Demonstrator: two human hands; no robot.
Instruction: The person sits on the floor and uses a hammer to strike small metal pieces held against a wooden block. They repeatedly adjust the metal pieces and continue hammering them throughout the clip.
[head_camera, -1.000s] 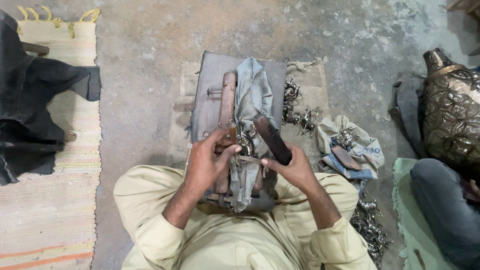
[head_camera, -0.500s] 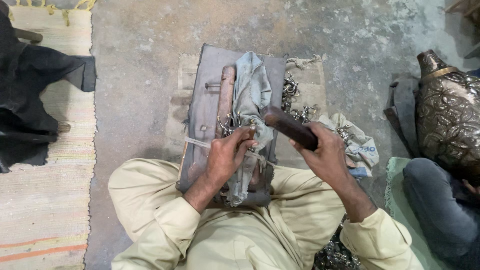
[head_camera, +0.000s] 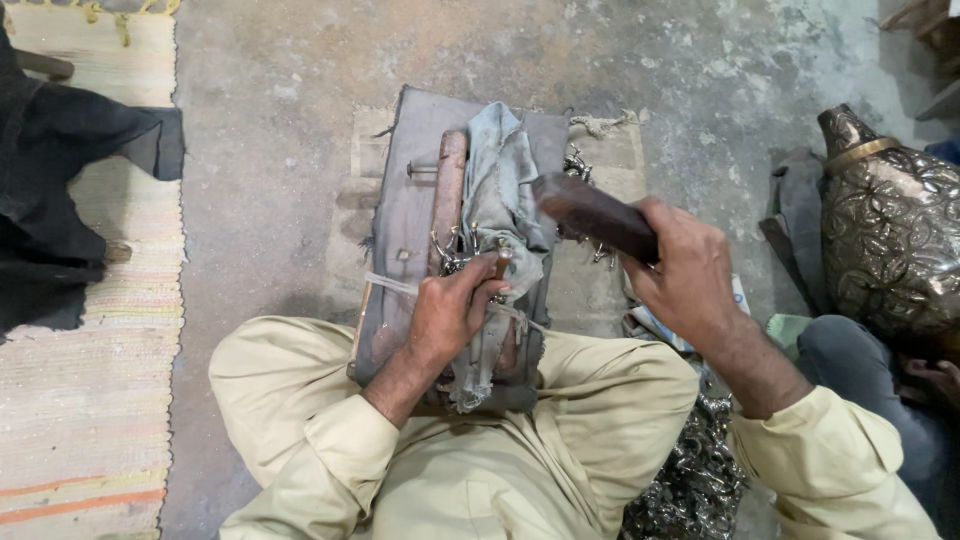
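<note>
- I'm pinning a small metal piece (head_camera: 462, 252) on the wooden bar (head_camera: 447, 195), mid-board (head_camera: 400, 200), left hand (head_camera: 450, 315) closed on it.
- My right hand (head_camera: 685, 270) is gripping a dark mallet (head_camera: 590, 215), raised; a skewed blow could be hitting my fingers.

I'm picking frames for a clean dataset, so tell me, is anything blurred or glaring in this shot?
Head view: even, soft light; the dark tool in the right hand is motion-blurred; the left hand looks sharp; mild shine on the embossed metal vase; no harsh shadows.
</note>
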